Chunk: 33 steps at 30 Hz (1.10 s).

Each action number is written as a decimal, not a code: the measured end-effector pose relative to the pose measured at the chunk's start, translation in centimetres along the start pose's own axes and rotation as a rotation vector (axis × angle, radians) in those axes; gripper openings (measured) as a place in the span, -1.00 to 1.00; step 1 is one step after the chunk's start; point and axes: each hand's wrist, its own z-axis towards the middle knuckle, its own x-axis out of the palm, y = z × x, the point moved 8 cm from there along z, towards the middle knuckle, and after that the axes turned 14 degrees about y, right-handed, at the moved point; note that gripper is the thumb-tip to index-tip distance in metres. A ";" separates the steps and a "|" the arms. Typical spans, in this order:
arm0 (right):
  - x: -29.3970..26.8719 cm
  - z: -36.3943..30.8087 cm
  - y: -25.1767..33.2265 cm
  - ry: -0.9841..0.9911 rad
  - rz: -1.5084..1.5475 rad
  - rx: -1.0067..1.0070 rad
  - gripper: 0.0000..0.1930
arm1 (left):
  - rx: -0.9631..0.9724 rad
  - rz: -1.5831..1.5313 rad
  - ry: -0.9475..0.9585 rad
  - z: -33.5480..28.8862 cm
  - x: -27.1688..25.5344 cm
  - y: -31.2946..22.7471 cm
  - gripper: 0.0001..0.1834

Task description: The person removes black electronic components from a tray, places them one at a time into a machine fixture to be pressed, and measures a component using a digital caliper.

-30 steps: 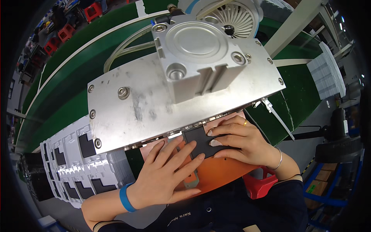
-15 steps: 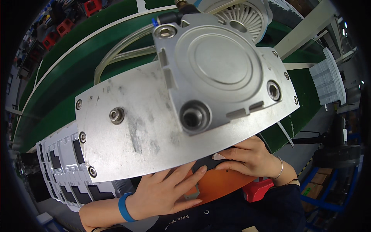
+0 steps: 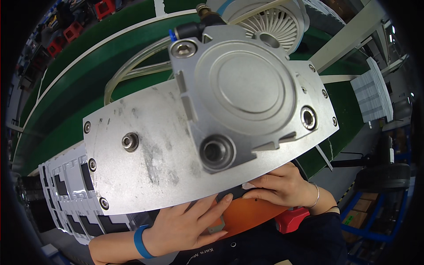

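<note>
Left hand (image 3: 187, 225): fingers spread flat on orange fixture (image 3: 247, 216)
Right hand (image 3: 282, 187): fingers curled, pressing small black part (image 3: 229, 194) at fixture's far edge
Overhead: grey metal press plate (image 3: 176, 150)

The left hand (image 3: 187, 225) comes in from the lower left, palm down, its fingers (image 3: 215, 204) stretched flat and pointing up to the right, with a blue band round the wrist. The right hand (image 3: 282, 187) reaches in from the right, fingers curled and pointing left, fingertips close to the left hand's, a thin bangle on its wrist
</note>
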 end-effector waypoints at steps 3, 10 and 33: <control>0.0 0.1 -0.1 0.005 0.021 0.001 -0.77 | -0.003 -0.002 0.002 0.0 0.1 0.0 -0.27; -0.2 0.2 0.0 -0.019 0.009 -0.026 -0.78 | -0.014 0.036 0.009 0.0 0.1 -0.1 -0.27; -0.8 0.8 0.9 0.080 0.213 0.078 -0.68 | 0.054 -0.294 -0.410 -1.9 -3.2 0.4 -0.45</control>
